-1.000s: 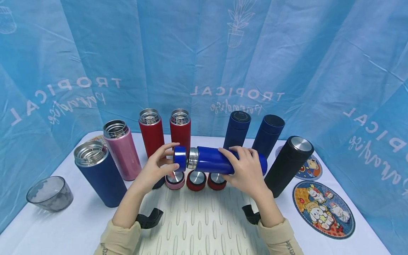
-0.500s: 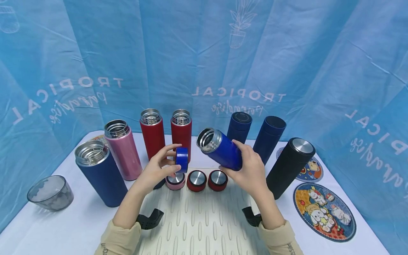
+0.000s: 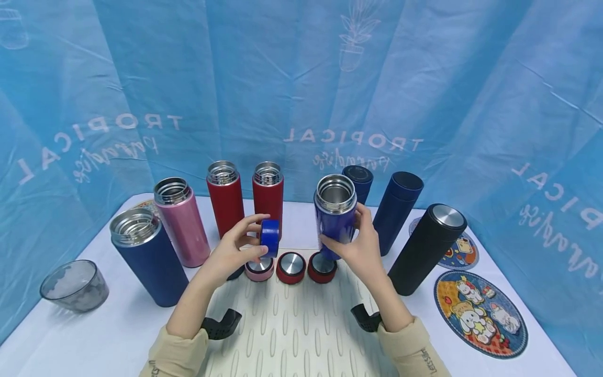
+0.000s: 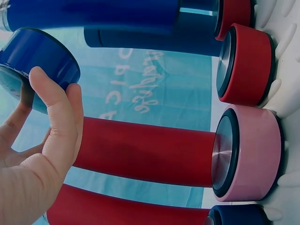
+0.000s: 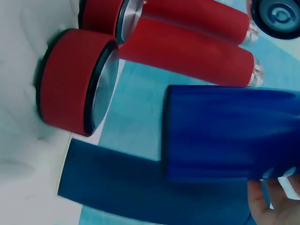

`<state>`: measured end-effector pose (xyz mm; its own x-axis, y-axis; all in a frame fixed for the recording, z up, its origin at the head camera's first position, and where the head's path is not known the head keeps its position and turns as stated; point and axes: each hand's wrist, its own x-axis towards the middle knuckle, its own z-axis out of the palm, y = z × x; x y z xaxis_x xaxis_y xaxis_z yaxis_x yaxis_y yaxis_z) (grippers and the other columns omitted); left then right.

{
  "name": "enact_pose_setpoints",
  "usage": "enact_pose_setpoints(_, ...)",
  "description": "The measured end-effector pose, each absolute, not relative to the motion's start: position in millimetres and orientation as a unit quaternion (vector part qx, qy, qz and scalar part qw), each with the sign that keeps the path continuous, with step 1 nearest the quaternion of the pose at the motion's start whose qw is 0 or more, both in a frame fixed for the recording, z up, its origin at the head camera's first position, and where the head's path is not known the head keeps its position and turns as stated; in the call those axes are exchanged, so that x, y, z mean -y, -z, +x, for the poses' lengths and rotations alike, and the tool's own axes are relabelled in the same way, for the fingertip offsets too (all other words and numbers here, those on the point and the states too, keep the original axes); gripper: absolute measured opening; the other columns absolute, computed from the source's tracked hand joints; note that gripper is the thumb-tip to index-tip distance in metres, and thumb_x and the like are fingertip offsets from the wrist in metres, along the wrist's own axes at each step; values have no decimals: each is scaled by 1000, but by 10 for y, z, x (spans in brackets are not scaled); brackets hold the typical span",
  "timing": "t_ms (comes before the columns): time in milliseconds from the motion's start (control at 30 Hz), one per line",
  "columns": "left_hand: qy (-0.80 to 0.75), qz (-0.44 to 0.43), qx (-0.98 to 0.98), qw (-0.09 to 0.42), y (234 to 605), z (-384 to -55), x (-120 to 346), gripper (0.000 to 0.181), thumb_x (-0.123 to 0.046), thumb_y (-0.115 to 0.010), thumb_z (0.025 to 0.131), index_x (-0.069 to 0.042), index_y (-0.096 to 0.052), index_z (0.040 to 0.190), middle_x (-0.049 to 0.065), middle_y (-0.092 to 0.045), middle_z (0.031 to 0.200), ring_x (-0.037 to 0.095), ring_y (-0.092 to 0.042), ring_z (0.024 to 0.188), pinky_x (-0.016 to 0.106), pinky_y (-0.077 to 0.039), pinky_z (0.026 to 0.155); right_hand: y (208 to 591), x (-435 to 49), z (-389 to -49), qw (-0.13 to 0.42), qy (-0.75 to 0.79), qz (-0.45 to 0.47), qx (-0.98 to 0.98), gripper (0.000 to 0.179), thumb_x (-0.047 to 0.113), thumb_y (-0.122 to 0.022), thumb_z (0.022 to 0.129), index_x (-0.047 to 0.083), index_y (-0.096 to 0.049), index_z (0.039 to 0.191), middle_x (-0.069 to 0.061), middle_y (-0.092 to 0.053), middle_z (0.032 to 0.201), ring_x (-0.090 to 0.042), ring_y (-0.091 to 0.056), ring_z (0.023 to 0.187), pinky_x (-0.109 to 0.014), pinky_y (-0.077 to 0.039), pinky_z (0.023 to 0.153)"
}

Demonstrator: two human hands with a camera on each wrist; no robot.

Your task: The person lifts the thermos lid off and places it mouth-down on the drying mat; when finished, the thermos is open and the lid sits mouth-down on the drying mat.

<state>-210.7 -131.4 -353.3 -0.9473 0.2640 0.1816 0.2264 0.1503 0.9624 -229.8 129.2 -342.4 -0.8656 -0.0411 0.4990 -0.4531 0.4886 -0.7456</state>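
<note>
My left hand pinches a bright blue lid between thumb and fingers, held on its side. To its right, my right hand grips the matching blue thermos bottle, upright, its steel mouth bare. In the right wrist view the bottle's base hangs clear of the mat. Below the hands stand a pink lid and two red lids, one in the middle and one under the blue bottle. A navy lid shows partly at the bottom of the left wrist view.
Lidless bottles stand left: navy, pink and two red ones. On the right are two lidded navy bottles and a black one. A glass bowl sits far left, a round cartoon mat right.
My right hand has swung the blue bottle from lying sideways against its lid to upright, drawing it away to the right. The left hand keeps the lid almost in place.
</note>
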Motion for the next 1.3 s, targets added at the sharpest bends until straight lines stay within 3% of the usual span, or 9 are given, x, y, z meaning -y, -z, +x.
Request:
enact_pose_setpoints(200, -629, 161, -761, 16, 3529, -2104, 1313, 60, -14, -63, 82, -18, -40, 137, 21, -43, 129, 33, -51, 102, 40, -54, 71, 3494, -1097, -2526, 175, -534, 151, 813, 84, 15, -81, 69, 9, -28, 134, -11, -46, 132, -28, -47, 122, -45, -41, 98)
enact_pose_setpoints(633, -616, 158, -771, 22, 3539, -2085, 1308, 61, -17, -64, 81, -21, -40, 137, 19, -44, 129, 33, -50, 105, 37, -53, 73, 3769, -801, -2968, 116, -562, 106, 812, 81, 13, -78, 73, 6, -24, 133, -17, -41, 134, -33, -42, 126, -49, -39, 98)
enact_pose_setpoints(1300, -616, 172, -768, 21, 3539, -2103, 1309, 61, -17, -64, 82, -20, -40, 137, 20, -44, 129, 34, -50, 105, 37, -53, 74, 3831, -715, -3232, 67, -531, 65, 843, 85, 23, -75, 77, 6, -21, 140, -18, -39, 138, -32, -41, 127, -49, -36, 101)
